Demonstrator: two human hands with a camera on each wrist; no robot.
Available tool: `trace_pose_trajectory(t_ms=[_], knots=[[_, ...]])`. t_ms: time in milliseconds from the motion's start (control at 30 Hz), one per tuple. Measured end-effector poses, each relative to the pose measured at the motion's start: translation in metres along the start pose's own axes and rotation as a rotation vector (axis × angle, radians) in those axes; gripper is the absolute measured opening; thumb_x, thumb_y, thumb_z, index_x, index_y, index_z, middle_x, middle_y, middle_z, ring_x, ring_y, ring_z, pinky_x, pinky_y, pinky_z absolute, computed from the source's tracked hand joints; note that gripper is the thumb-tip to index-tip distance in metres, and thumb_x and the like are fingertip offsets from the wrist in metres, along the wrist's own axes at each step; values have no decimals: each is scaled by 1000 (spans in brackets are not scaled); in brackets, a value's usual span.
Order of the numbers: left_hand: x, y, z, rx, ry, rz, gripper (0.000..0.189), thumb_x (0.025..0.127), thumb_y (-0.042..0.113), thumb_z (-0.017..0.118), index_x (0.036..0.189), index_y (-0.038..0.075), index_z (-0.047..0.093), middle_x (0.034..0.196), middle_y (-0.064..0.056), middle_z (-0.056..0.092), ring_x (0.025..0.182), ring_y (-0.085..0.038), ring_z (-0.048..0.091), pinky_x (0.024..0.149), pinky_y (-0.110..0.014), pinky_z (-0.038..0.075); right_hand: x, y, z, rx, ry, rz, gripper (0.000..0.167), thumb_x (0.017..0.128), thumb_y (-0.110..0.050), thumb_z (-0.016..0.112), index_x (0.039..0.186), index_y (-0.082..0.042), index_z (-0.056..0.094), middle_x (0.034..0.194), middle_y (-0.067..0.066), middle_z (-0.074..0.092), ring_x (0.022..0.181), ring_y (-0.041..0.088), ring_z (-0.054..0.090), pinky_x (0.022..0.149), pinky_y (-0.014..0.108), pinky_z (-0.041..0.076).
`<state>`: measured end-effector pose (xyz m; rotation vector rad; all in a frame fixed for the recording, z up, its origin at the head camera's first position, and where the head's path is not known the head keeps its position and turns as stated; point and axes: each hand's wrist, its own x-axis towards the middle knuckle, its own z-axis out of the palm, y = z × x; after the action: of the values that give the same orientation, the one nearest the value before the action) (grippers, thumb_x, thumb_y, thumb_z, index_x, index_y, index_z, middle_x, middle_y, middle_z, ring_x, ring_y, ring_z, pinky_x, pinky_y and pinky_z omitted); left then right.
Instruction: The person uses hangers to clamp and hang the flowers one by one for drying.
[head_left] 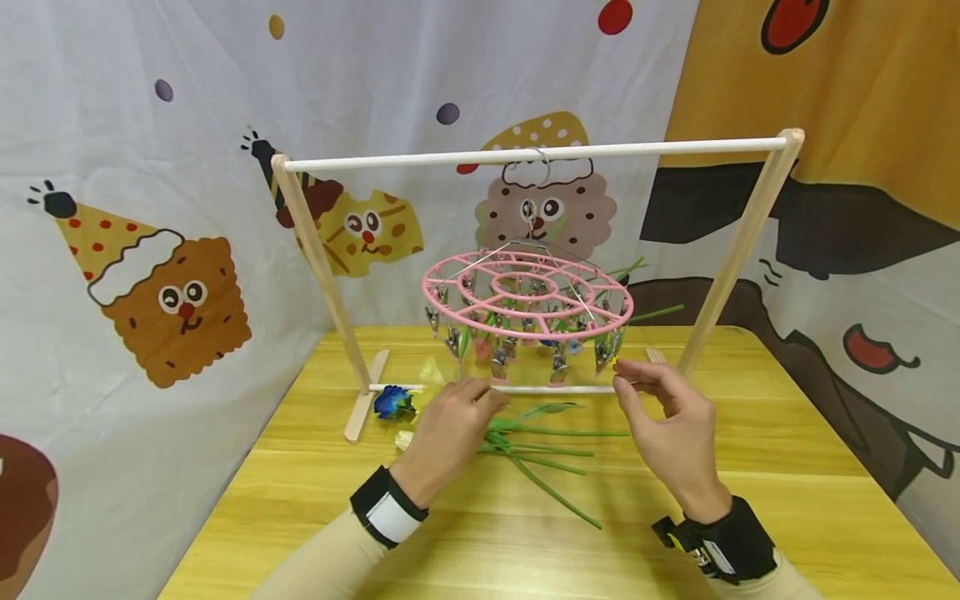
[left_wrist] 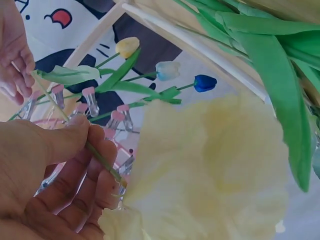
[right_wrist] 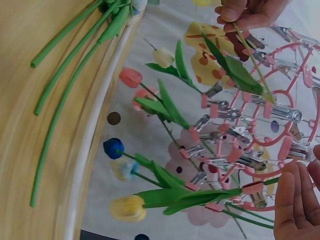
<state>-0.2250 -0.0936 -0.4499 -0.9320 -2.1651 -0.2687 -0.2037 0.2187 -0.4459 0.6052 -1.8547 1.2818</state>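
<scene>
A round pink clip hanger [head_left: 540, 336] hangs by its hook from a rod. My left hand [head_left: 453, 417], before its front left side, pinches the thin green stem [left_wrist: 106, 162] of a flower between thumb and fingers. Big pale yellow petals [left_wrist: 215, 160] fill much of the left wrist view, and a leaf [right_wrist: 240, 75] shows on that stem in the right wrist view. At the hanger's right side is my right hand [head_left: 675, 425], fingers extended close to a metal clip [right_wrist: 257, 197] that grips a yellow tulip [right_wrist: 128, 207]. Blue [right_wrist: 113, 148] and coral [right_wrist: 131, 77] tulips hang nearby, heads down.
A wooden frame with a white top rod [head_left: 420, 160] stands on the wooden table [head_left: 780, 467]. Several loose green stems [head_left: 555, 433] lie in front of it. A blue flower [head_left: 392, 402] lies near the frame's left foot [head_left: 360, 417]. A printed cloth [head_left: 360, 75] hangs behind.
</scene>
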Motion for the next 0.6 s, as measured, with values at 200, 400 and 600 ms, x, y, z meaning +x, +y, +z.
trace_pose_trajectory(t_ms=[200, 400, 600], knots=[[-7, -3, -9, -62, 57, -6, 11, 100, 7, 93, 108, 11, 87, 97, 0, 79, 89, -15, 78, 81, -26, 70, 4, -4, 4, -31, 14, -51, 48, 92, 23, 83, 136, 1, 83, 123, 26, 83, 113, -4, 78, 103, 12, 63], [-11, 0, -17, -133, 79, -22, 4, 106, 9, 86, 109, 12, 87, 100, -1, 79, 88, -14, 78, 78, -22, 68, 6, -6, 5, -38, -2, -19, 46, 96, 20, 82, 138, 1, 83, 125, 26, 84, 115, -5, 78, 104, 14, 64], [-14, 3, -24, -238, 104, -64, 13, 100, 4, 92, 109, 10, 87, 103, -1, 79, 90, -14, 78, 74, -18, 63, 8, -8, 7, -37, -5, -29, 43, 97, 19, 82, 137, 4, 82, 123, 27, 86, 115, -7, 79, 103, 14, 65]])
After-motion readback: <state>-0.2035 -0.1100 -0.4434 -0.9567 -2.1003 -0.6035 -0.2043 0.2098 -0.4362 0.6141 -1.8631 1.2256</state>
